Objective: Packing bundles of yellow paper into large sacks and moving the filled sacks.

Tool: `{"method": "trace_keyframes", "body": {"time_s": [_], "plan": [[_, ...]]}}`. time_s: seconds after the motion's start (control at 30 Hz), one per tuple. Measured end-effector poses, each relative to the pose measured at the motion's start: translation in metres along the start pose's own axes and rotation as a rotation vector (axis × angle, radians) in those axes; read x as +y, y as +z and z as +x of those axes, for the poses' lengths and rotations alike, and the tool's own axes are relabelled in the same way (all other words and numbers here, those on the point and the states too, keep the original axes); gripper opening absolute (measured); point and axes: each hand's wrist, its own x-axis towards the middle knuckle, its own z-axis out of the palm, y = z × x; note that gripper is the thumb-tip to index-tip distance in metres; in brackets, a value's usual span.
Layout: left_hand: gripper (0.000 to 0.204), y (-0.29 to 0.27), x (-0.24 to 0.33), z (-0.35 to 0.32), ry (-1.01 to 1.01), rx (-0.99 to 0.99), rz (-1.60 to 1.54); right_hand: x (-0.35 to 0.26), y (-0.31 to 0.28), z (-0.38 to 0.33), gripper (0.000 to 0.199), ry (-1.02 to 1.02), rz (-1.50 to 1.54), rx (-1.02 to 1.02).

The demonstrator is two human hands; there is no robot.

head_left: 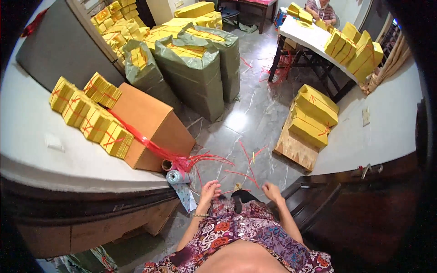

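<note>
My left hand [210, 190] hangs in front of my body, its fingers loosely bent and apart, with nothing visible in it. A blue patterned roll [174, 176] and a bunch of red plastic strips [182, 162] are nearest to it. On the other side, my right hand [272, 191] is loosely closed, and I see nothing in it. Loose red strips [246, 173] lie on the floor ahead of both hands. At the left, a brown cardboard box [157, 123] stands beside bundles of yellow paper [88, 116] tied with red strips.
Tall green sacks [191, 75] of yellow bundles stand ahead. More bundles [312, 116] rest on a wooden board [298, 150] at the right. A person [323, 11] sits at a white-topped table [309, 38] at the far right. A dark wooden door [359, 204] is close on my right.
</note>
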Motion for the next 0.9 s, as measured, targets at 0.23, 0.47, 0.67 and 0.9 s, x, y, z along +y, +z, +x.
{"method": "trace_keyframes", "body": {"time_s": [0.23, 0.47, 0.67, 0.9], "plan": [[0.026, 0.048, 0.082, 0.094, 0.004, 0.117, 0.003, -0.022, -0.133, 0.162, 0.025, -0.162, -0.097, 0.06], [0.024, 0.095, 0.175, 0.261, 0.118, 0.243, 0.144, -0.035, -0.228, 0.306, 0.022, -0.25, -0.104, 0.024], [0.028, 0.204, 0.325, 0.429, 0.593, 0.261, 0.534, -0.031, -0.32, 0.399, 0.021, -0.208, 0.0, 0.106], [0.057, 0.294, 0.468, 0.602, 0.903, 0.563, 0.92, -0.018, -0.396, 0.559, 0.022, -0.315, -0.04, 0.057]]}}
